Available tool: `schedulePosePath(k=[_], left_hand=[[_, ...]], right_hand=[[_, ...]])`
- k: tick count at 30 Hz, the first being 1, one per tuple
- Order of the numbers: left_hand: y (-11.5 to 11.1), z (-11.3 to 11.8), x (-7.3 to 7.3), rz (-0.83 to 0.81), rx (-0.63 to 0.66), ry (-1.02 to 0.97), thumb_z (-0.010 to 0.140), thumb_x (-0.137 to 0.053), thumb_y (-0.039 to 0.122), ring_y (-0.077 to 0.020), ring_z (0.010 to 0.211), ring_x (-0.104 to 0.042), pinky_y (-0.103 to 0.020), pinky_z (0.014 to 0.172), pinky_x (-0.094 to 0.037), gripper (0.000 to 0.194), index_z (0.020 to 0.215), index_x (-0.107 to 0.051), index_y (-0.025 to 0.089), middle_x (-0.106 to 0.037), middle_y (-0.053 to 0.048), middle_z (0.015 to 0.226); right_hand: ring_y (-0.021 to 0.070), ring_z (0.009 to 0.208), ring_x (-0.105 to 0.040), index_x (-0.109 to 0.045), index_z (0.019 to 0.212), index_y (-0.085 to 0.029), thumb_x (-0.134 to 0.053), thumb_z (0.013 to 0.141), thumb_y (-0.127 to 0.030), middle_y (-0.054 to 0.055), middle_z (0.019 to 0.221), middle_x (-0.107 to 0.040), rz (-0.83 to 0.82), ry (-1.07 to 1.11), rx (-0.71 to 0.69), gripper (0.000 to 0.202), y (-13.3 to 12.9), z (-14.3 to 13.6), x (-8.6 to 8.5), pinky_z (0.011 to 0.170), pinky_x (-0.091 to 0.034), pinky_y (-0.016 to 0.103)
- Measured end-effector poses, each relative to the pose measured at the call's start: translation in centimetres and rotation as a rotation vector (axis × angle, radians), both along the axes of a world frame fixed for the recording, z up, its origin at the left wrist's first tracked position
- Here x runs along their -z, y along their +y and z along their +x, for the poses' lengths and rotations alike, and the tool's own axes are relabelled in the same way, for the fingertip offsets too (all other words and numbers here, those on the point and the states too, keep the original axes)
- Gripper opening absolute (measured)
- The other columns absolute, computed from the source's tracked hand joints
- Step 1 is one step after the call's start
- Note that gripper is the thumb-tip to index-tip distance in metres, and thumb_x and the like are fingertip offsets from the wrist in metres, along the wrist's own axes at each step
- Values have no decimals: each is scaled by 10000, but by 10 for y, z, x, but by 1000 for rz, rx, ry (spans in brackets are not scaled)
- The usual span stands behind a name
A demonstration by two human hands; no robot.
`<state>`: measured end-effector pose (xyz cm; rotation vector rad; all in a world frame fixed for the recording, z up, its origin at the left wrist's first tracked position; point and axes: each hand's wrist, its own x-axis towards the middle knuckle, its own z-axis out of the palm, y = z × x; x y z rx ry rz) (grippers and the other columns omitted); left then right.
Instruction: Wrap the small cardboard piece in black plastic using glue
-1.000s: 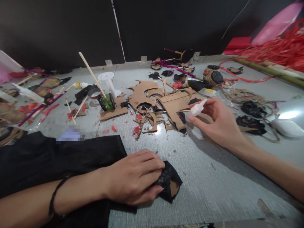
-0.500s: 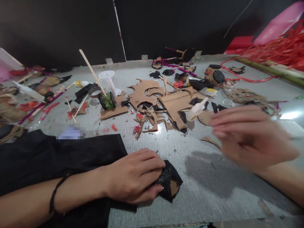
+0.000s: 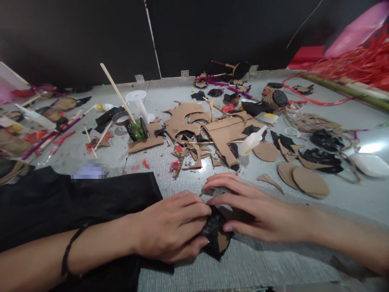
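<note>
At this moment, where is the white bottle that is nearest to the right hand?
In the head view, the white bottle is right of centre, beyond the right hand, between a cut cardboard sheet and a round cardboard disc.

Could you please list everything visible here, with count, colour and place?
Wrapped piece: one, black and brown, front centre
Sheet: one, black, front left
Cardboard scraps: many, brown, middle
Cardboard discs: three, brown, right of middle
Bottles: at least three, whitish, one near discs, others left
Spool: one, white, left of middle
Roll: one, green and black, before spool
Red strands: uncounted, red, back right
Pole: one, green, right
Twine-wound cylinder: one, brown and black, back right
Table: one, grey, underneath
Wall: one, black, back
Smaller scraps: uncounted, mixed colours, scattered
Bracelet: one, black, left wrist
Left hand: one, bare, holding wrapped piece
Right hand: one, bare, beside it
</note>
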<state>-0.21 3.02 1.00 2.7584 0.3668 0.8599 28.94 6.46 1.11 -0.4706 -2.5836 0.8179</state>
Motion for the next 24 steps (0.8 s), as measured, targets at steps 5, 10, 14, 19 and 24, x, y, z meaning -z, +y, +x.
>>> schedulePosePath(k=[5, 10, 14, 19, 24], left_hand=[[0, 0, 0, -15, 13, 5, 1094, -619, 193, -289, 1026, -728, -435, 942, -700, 179, 1065, -724, 51, -779, -174, 1063], [0, 0, 1, -2, 10, -7, 1098, -598, 190, -286, 1016, -725, -433, 943, -702, 198, 1040, -730, 54, -781, -172, 1055], [1, 0, 0, -11, 12, -3, 1101, -598, 189, -281, 1010, -719, -431, 935, -705, 205, 1041, -733, 48, -781, -176, 1057], [1, 2, -1, -11, 12, 0, 1093, -600, 178, -279, 997, -717, -436, 932, -705, 202, 1022, -738, 48, -781, -174, 1049], [-1, 1, -3, 4, 2, 20, 1100, -588, 172, -277, 990, -716, -431, 934, -693, 221, 1025, -747, 38, -780, -168, 1043]], right_hand=[[313, 1595, -475, -691, 1360, -229, -740, 1071, -332, 178, 1593, -581, -45, -32, -1, 311, 1, 1, -1, 1299, -476, 510], [306, 1590, -490, -719, 1321, -215, -757, 1062, -339, 177, 1576, -598, -53, -21, -2, 289, 2, 3, -3, 1311, -464, 490], [299, 1591, -490, -733, 1329, -205, -748, 1071, -352, 179, 1564, -609, -28, -21, -13, 297, 2, 4, -4, 1323, -451, 485], [316, 1573, -515, -745, 1362, -170, -757, 1064, -348, 200, 1541, -647, 62, 27, -40, 347, 2, 4, -6, 1294, -490, 498], [328, 1552, -536, -756, 1368, -121, -733, 1080, -386, 229, 1535, -657, 167, 17, -83, 392, 0, 4, -8, 1270, -515, 505]])
